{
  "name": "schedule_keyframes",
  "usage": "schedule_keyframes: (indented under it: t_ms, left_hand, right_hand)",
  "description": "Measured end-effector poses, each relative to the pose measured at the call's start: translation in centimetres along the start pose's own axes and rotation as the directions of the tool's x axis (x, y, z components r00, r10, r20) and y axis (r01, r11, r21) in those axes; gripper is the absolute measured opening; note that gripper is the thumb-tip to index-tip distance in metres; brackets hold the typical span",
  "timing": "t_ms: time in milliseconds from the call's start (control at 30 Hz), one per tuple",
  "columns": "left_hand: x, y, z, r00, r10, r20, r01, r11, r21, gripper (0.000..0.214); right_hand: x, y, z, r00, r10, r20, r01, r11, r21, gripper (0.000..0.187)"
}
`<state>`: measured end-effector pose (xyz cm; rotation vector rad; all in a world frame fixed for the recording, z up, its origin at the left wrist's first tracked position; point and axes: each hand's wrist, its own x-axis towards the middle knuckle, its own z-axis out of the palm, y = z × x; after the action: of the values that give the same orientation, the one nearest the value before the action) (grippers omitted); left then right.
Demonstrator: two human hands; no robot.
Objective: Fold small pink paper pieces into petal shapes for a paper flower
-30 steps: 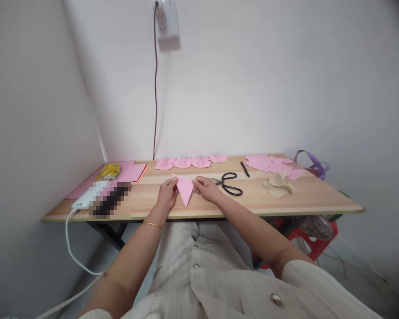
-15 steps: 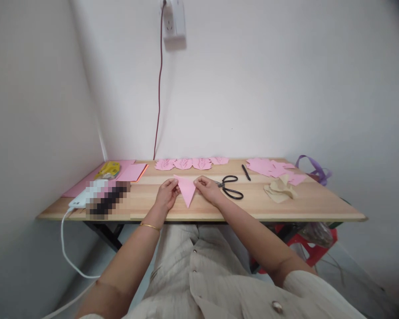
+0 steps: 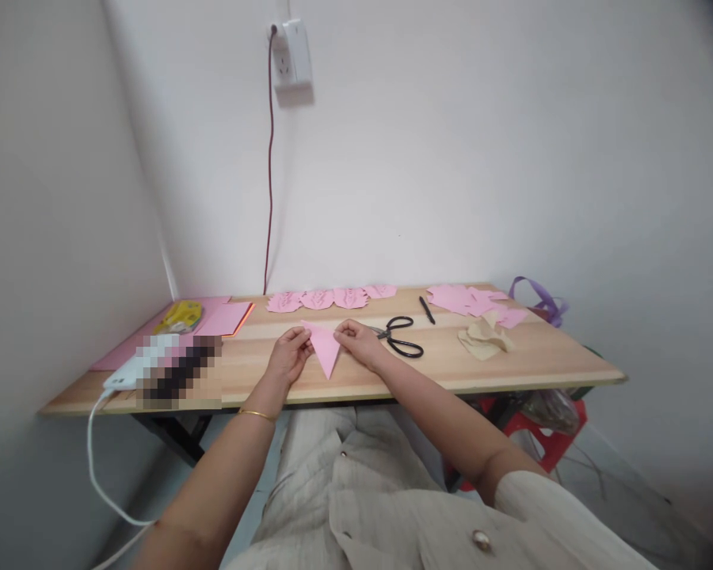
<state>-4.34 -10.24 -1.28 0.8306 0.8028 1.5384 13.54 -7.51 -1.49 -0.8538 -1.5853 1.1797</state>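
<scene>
Between my hands, above the near part of the wooden table point(image 3: 246, 380), is a folded pink paper triangle point(image 3: 325, 350) with its point toward me. My left hand point(image 3: 289, 354) pinches its upper left corner between thumb and fingers. At the upper right edge, my right hand point(image 3: 357, 342) pinches the paper too. A pair of scissors point(image 3: 405, 348) with black loop handles lies just right of my right hand, its blades partly hidden behind that hand. Several cut pink paper pieces point(image 3: 318, 299) with drawn lines lie in a row at the back edge.
Pink paper scraps point(image 3: 451, 298), a black pen point(image 3: 427, 309) and crumpled tan paper point(image 3: 486, 338) lie on the right. Pink sheets point(image 3: 219, 319), a yellow packet point(image 3: 179, 317) and a white power strip point(image 3: 136, 366) with a cable occupy the left. A red stool point(image 3: 555, 447) stands below.
The camera view has shifted slightly, so the table sits a little lower and further left. Both hands keep their pinch on the pink paper triangle.
</scene>
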Motion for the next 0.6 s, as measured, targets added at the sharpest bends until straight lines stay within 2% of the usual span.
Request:
schedule_keyframes:
  t_ms: [267,467,600]
  left_hand:
    - [0.00,0.01,0.14,0.999,0.023,0.025,-0.024,0.999,0.038,0.027]
    - [-0.15,-0.32,0.53,0.996,0.024,0.085,-0.032,0.996,0.088,0.026]
    - [-0.22,-0.46,0.90,0.995,0.058,0.086,-0.067,0.991,0.112,0.026]
  right_hand:
    - [-0.18,-0.30,-0.09,0.998,-0.047,0.034,0.047,0.999,0.006,0.024]
    - [-0.36,-0.61,0.15,0.995,-0.025,0.100,0.027,0.999,-0.020,0.025]
    - [-0.44,-0.50,0.09,0.994,-0.042,0.101,0.046,0.998,-0.039,0.026]
